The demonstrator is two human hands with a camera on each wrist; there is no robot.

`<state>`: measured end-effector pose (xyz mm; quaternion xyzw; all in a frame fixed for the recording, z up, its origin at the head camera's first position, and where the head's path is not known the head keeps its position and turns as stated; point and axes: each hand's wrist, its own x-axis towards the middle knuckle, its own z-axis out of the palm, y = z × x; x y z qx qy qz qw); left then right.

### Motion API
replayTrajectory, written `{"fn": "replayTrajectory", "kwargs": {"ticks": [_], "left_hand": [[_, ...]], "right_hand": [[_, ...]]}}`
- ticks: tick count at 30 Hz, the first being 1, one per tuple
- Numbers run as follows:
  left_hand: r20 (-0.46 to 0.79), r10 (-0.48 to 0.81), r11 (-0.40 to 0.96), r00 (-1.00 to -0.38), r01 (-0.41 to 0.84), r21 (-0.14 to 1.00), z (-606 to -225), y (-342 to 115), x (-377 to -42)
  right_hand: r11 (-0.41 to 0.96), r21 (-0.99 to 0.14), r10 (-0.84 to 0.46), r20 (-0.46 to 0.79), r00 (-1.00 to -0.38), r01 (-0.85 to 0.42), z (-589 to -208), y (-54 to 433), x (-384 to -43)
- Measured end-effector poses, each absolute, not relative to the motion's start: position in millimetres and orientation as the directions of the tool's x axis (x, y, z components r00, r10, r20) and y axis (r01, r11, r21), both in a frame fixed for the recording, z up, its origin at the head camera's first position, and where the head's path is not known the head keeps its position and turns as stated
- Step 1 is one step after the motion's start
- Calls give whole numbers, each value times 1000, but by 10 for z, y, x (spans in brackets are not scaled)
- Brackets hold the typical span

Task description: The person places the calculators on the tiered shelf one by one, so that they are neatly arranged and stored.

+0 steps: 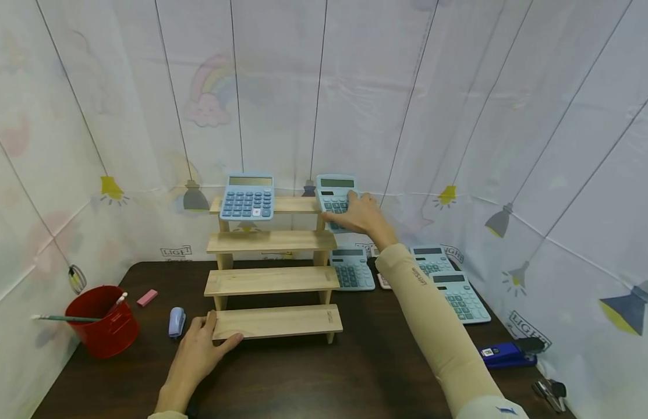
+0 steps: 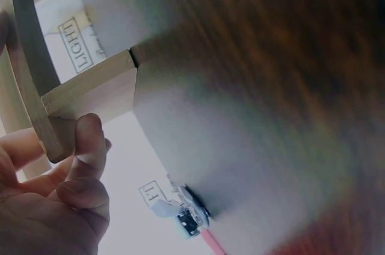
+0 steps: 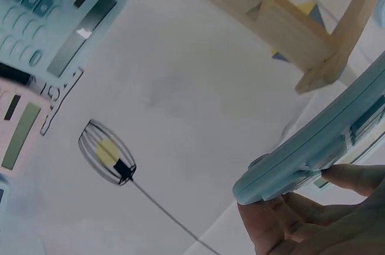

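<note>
A wooden tiered shelf stands on the dark table. My left hand grips the left end of its lowest step; in the left wrist view, thumb and fingers lie about the wooden board end. At the right end of the top step, my right hand holds a light blue calculator by its lower right part. The right wrist view shows this calculator edge-on, fingers at its lower edge. A second blue calculator leans upright at the top step's left.
Right of the shelf lie several blue calculators, one close beside it, and a pink calculator. A blue stapler is at the right edge. Leftward are a red bucket with pencils, a small blue stapler and a pink eraser.
</note>
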<state>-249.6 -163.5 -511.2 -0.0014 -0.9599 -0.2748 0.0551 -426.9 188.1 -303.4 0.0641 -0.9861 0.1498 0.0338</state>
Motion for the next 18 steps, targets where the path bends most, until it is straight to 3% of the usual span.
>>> {"fn": "replayTrajectory", "kwargs": {"ticks": [18], "left_hand": [[85, -28, 856, -996, 20, 517, -5095, -1636, -2512]], "right_hand": [[947, -291, -113, 86, -990, -134, -3071, 1547, -4436]]}}
